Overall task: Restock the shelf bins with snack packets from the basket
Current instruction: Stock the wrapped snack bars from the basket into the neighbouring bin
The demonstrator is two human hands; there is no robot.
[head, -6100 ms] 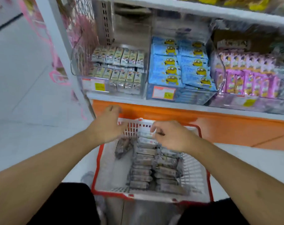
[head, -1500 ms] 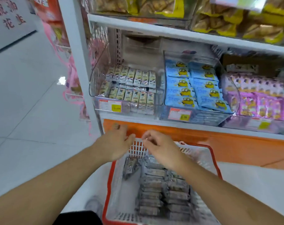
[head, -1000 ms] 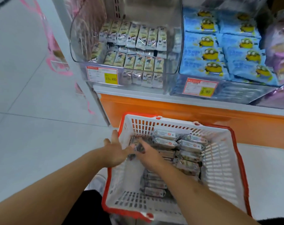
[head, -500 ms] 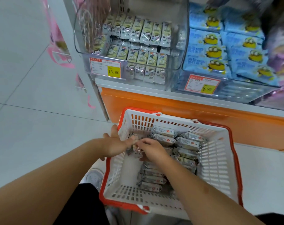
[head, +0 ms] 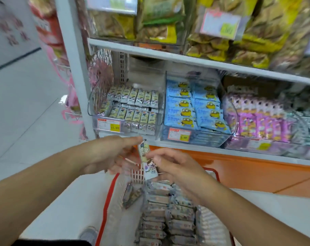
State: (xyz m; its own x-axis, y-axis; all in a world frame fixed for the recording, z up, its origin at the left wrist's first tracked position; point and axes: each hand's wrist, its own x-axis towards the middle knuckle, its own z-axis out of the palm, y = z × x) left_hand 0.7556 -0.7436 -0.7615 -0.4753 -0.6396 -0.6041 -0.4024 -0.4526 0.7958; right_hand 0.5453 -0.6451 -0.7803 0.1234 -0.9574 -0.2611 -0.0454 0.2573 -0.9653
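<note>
A long snack packet (head: 147, 160) stands nearly upright between my two hands, just below the shelf edge. My right hand (head: 173, 166) pinches its lower half. My left hand (head: 111, 153) has its fingers at the packet's upper end, blurred by motion. Below them is the red-rimmed white basket (head: 109, 197) with several rows of the same packets (head: 168, 213). Straight ahead on the shelf stands a transparent bin (head: 125, 110) with rows of matching packets and a 15.80 price tag.
To the right stand a bin of blue minion packets (head: 195, 107) and a bin of purple packets (head: 257, 118). Yellow bags (head: 212, 32) fill the upper shelf. A white upright post (head: 74, 68) bounds the shelf on the left, with tiled floor (head: 26, 107) beyond.
Both hands have come up out of the basket with one packet, from among the packets to just under the shelf edge. The view has tilted up toward the shelves.
</note>
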